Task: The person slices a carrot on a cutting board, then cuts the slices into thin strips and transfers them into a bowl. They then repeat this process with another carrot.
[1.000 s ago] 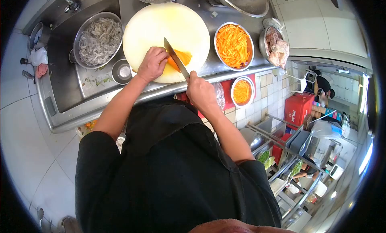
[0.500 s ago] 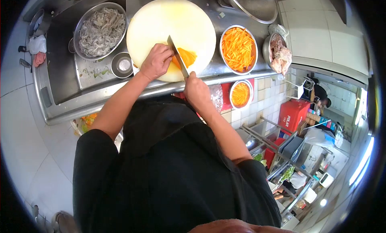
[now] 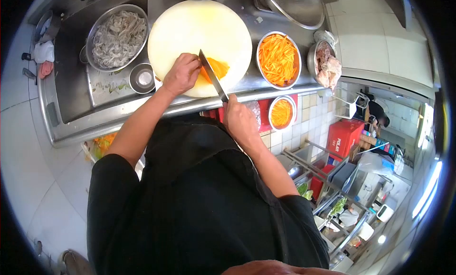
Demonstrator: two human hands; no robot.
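On the round white cutting board (image 3: 190,28) lies a small heap of orange carrot slices (image 3: 218,67). My right hand (image 3: 241,120) is closed around the handle of a long knife (image 3: 214,79), whose blade points up and left across the board. Beside the blade's left side rests my left hand (image 3: 181,74), with its fingers bent and pressed together at the carrot; what lies under the fingertips is hidden. To the right stands a metal bowl of carrot strips (image 3: 279,59).
Left in the sink are a bowl of greyish strips (image 3: 118,40) and a small metal bowl (image 3: 142,78). A bowl of raw meat (image 3: 327,66) stands right. Below the counter edge (image 3: 190,106) is another carrot bowl (image 3: 281,113). Farther right, a person (image 3: 376,112) bends near a red box (image 3: 344,137).
My right hand and the knife handle have moved slightly right and down. The blade has shifted a little. My left hand stays at the carrot, and the whole view has moved slightly.
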